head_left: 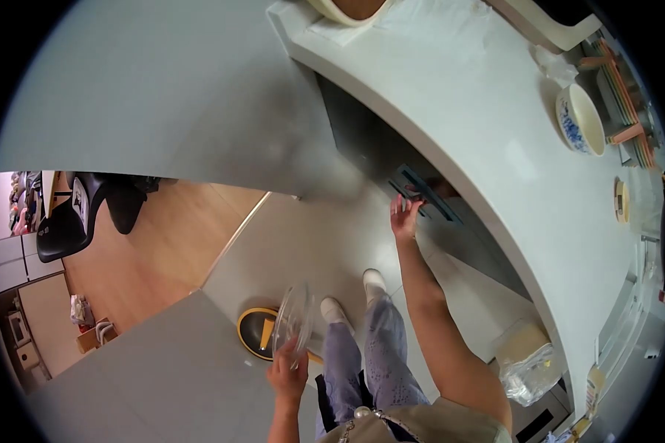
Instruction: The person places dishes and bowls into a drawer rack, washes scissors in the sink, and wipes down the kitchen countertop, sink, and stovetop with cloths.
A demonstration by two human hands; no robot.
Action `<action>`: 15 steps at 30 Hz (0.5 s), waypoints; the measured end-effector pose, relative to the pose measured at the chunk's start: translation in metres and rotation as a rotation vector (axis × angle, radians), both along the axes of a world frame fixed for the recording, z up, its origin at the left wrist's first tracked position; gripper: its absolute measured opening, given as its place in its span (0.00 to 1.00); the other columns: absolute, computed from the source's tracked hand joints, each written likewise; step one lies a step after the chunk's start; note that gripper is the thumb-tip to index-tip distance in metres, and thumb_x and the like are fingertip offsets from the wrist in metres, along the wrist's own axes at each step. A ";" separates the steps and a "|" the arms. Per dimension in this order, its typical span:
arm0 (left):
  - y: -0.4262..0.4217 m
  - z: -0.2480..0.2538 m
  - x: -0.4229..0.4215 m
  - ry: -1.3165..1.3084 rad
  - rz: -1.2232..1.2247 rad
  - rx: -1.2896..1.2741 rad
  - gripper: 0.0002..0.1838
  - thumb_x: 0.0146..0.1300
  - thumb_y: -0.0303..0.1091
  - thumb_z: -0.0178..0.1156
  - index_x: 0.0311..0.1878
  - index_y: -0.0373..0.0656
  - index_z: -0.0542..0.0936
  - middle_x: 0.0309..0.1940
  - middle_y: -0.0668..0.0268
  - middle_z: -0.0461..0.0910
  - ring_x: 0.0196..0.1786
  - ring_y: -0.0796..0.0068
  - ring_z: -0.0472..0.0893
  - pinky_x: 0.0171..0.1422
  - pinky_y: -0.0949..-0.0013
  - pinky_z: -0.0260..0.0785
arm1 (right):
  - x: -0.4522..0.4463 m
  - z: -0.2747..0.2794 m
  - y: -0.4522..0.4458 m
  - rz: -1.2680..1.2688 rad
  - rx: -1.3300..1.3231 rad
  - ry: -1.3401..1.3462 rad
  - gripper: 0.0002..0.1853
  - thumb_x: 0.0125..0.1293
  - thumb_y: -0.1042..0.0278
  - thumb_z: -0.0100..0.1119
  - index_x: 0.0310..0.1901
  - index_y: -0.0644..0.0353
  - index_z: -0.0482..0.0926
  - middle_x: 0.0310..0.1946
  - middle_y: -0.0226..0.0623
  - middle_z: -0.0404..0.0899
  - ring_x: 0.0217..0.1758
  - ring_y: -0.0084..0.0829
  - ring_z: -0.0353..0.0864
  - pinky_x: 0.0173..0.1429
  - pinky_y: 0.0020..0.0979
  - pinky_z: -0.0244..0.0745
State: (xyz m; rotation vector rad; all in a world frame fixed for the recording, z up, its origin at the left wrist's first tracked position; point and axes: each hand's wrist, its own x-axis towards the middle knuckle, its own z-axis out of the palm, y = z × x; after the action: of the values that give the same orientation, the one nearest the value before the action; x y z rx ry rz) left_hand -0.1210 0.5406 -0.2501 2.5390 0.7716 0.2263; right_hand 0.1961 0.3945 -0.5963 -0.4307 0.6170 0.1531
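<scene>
My left hand [288, 371] grips a clear round glass dish [294, 321] by its lower edge, tilted on its side above the floor. Whether this is a bowl or a lid I cannot tell. My right hand [404, 218] reaches forward under the counter with its fingers hooked at a long handle [430, 193] on a dark glossy front [366, 122]. The fingertips are partly hidden there, and the glossy surface mirrors the hand.
The white curved countertop [451, 96] carries a blue-patterned white bowl [578, 122] and a rack of coloured boards [622, 92]. A black and yellow round object [257, 331] lies by my feet. A plastic-wrapped package [528, 365] is under the counter. A black chair [70, 227] stands beyond.
</scene>
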 end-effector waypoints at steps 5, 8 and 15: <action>0.026 -0.038 -0.036 -0.088 -0.129 -0.008 0.12 0.50 0.26 0.65 0.38 0.41 0.76 0.32 0.62 0.80 0.30 0.62 0.80 0.32 0.69 0.71 | 0.004 -0.013 -0.011 0.025 -0.087 0.112 0.28 0.50 0.44 0.65 0.43 0.51 0.62 0.42 0.22 0.64 0.37 0.27 0.70 0.56 0.38 0.71; 0.037 -0.051 -0.047 -0.086 -0.121 0.012 0.11 0.51 0.26 0.64 0.39 0.41 0.76 0.30 0.62 0.80 0.29 0.63 0.80 0.31 0.69 0.71 | -0.001 -0.002 -0.007 0.059 -0.212 0.219 0.39 0.45 0.37 0.64 0.53 0.50 0.60 0.49 0.23 0.61 0.40 0.27 0.64 0.54 0.36 0.71; 0.048 -0.046 -0.017 -0.069 -0.056 -0.003 0.09 0.52 0.26 0.64 0.37 0.41 0.76 0.29 0.63 0.80 0.29 0.66 0.80 0.31 0.72 0.70 | -0.084 0.030 0.023 0.260 -0.228 0.366 0.45 0.42 0.28 0.62 0.55 0.53 0.64 0.56 0.19 0.58 0.43 0.25 0.62 0.52 0.34 0.69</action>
State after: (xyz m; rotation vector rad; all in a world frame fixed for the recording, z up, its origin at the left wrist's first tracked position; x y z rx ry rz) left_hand -0.1377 0.5889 -0.2965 2.5320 0.6727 0.2923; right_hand 0.1117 0.4177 -0.5664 -0.7121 0.9424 0.4183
